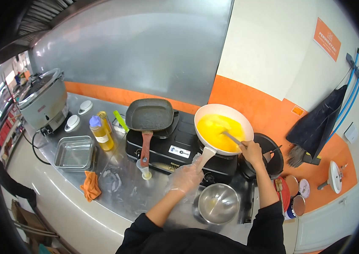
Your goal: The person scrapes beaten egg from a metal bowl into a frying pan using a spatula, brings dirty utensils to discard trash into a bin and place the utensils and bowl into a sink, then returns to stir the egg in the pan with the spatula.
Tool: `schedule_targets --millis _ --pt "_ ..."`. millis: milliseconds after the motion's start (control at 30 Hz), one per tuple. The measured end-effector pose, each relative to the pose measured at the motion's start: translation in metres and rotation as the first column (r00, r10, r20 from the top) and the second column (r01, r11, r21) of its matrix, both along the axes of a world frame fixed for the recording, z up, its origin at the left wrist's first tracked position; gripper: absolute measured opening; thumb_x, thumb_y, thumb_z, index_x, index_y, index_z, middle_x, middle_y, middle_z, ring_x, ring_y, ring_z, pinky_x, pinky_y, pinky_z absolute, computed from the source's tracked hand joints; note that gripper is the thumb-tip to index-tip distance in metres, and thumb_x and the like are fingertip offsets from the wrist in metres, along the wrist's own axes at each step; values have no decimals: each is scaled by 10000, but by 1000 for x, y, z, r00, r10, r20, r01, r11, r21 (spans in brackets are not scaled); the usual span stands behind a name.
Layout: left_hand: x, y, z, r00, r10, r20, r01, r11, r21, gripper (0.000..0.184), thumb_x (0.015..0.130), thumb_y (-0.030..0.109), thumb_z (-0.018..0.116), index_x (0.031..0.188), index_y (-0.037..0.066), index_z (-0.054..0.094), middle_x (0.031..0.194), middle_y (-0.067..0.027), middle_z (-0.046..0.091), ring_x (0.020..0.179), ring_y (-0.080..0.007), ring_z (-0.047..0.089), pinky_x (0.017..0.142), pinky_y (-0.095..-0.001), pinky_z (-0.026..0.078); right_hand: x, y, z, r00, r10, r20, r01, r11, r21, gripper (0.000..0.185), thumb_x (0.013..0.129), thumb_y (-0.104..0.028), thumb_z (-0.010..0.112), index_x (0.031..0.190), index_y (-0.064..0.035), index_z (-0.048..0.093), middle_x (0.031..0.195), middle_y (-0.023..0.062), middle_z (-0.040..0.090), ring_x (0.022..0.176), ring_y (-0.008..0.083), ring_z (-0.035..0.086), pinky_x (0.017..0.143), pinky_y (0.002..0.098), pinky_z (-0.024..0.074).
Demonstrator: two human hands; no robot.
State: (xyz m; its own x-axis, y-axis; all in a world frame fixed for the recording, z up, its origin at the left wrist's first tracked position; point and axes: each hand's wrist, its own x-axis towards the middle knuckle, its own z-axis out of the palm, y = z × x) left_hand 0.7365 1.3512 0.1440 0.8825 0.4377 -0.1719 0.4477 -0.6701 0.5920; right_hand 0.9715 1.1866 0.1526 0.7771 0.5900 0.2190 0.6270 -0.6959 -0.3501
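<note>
A white frying pan (248, 122) sits over the right burner of a black stove (179, 134), with yellow liquid (213, 127) spread inside it. My left hand (186, 175), in a clear plastic glove, is closed around the pan's pale handle (207, 156). My bare right hand (252, 152) grips a grey utensil (230, 136) at the pan's right edge; the utensil's tip is in the yellow liquid. Below the stove, a steel bowl (219, 204) stands near my body.
A square dark pan (149, 114) rests on the left burner, its handle pointing toward me. Farther left are an oil bottle (102, 134), a glass container (74, 152), an orange cloth (90, 186) and a large cooker (44, 106). Dark pans (276, 158) stand right of the stove.
</note>
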Motion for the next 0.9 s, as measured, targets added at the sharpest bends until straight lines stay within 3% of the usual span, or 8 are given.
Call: schedule_targets --millis 67,200,333,467,600,667,800,900 --pt "1 0 -8 1000 -8 14 8 1000 -7 587 867 358 522 1423 254 364 1022 -227 646 943 -392 629 866 -477 480 -5 8 -4 975 -184 121 196 976 -95 266 831 -244 636 1021 -72 707 879 224 669 848 386 656 802 428 516" --pt "-2 0 3 1000 7 11 -7 1000 -25 586 869 357 516 1423 245 362 1020 -228 646 945 -393 627 867 -480 478 -2 -4 3 1000 4 -23 -4 1000 19 264 840 -240 619 1008 -53 700 852 234 662 841 405 646 788 448 512" --pt "-4 0 4 997 -43 62 41 998 42 583 868 358 515 1421 247 366 1032 -227 645 961 -391 624 874 -483 473 -9 9 -6 983 -139 118 150 984 -91 262 837 -258 628 993 -64 710 843 220 668 839 382 656 775 431 517" --pt "-1 1 5 1000 7 -15 -8 1000 -28 585 867 359 516 1423 253 366 1053 -222 642 983 -386 620 887 -476 470 -3 -2 -5 999 -30 31 29 999 32 257 845 -252 616 995 -65 708 829 217 668 820 388 657 776 431 520" --pt "0 0 4 1000 -2 -17 2 1000 -19 581 870 360 511 1423 253 367 1053 -221 641 981 -388 620 888 -476 469 -7 9 -4 978 -143 153 158 983 -92 270 837 -270 632 1005 -75 714 851 217 672 824 377 662 787 417 523" --pt "-2 0 7 1000 9 -10 -9 1000 -25 580 871 363 513 1421 250 371 1038 -217 647 971 -388 623 877 -478 473 -9 -1 4 997 -23 -73 25 999 27 290 838 -276 629 1021 -65 708 874 222 672 836 391 657 799 424 522" --pt "-3 -2 0 1000 -9 -4 9 1000 -14 585 872 371 517 1424 246 367 1029 -214 651 963 -384 628 870 -469 479 -17 7 -6 989 -122 83 128 990 -64 266 844 -274 620 994 -77 717 855 229 668 847 391 657 799 423 522" --pt "-1 1 3 1000 -1 5 1 1000 -10 587 873 372 517 1426 248 364 1026 -215 651 958 -382 630 871 -467 479 -13 -2 7 1000 -28 -14 27 999 -35 254 848 -263 609 996 -85 713 872 230 665 846 400 650 795 442 518"
